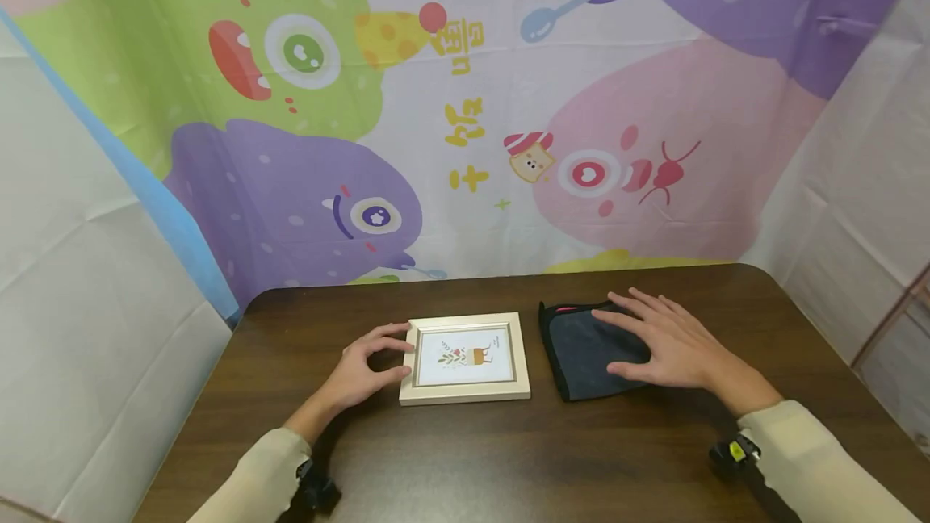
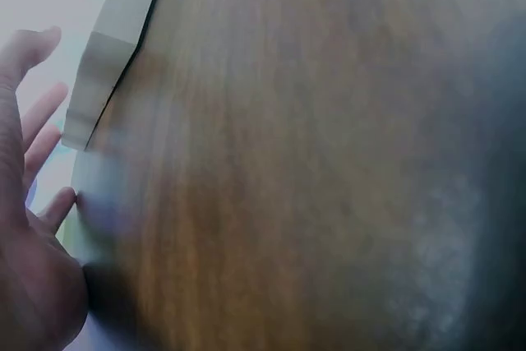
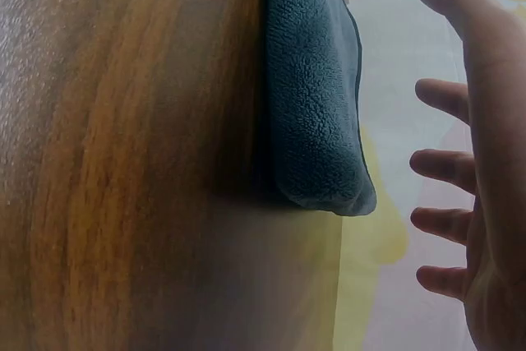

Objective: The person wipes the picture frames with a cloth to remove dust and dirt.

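A cream picture frame (image 1: 465,399) lies face up on the table, showing a small print of a plant in a pot. At its left edge is my left hand (image 1: 366,368), the fingers and thumb parted around that side; contact is hard to tell. To the right lies a folded blue-grey plush cloth (image 1: 592,353) with black edging and a bit of pink at its top. Over its right part hovers my right hand (image 1: 672,349), fingers spread. In the right wrist view, the fingers stand apart from the cloth (image 3: 316,96).
The dark brown wooden table (image 1: 508,466) has rounded far corners. Behind it hangs a curtain (image 1: 494,240) printed with cartoon monsters, and pale fabric closes both sides. Dark wrist cameras (image 1: 316,487) sit under both sleeves.
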`<state>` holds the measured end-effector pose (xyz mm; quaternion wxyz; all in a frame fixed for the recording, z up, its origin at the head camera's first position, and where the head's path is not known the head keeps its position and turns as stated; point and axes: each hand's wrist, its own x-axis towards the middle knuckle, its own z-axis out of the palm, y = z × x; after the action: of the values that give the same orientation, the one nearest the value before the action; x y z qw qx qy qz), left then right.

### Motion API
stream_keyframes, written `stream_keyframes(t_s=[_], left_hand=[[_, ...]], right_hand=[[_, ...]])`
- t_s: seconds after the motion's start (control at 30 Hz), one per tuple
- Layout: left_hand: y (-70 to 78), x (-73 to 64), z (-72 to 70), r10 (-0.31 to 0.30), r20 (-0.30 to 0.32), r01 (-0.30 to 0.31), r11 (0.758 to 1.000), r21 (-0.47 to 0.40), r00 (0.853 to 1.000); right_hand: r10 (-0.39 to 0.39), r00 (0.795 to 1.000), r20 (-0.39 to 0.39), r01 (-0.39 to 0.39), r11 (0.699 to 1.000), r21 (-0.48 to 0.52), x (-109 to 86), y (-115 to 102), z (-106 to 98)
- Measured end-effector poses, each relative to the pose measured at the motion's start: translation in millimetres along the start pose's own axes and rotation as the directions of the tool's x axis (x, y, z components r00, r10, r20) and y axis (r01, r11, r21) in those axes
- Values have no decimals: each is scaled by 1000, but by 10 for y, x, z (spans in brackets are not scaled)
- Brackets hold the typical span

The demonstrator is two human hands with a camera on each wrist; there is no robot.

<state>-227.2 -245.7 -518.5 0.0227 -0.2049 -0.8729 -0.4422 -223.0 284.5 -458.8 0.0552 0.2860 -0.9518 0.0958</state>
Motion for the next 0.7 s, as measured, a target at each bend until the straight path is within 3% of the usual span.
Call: stream_keyframes(t_s=[0.7], left_hand=[[-48, -83, -21, 53, 36, -54, 998, 35, 998]], right_hand=[[-39, 999, -12, 39, 999, 4, 21, -34, 96]])
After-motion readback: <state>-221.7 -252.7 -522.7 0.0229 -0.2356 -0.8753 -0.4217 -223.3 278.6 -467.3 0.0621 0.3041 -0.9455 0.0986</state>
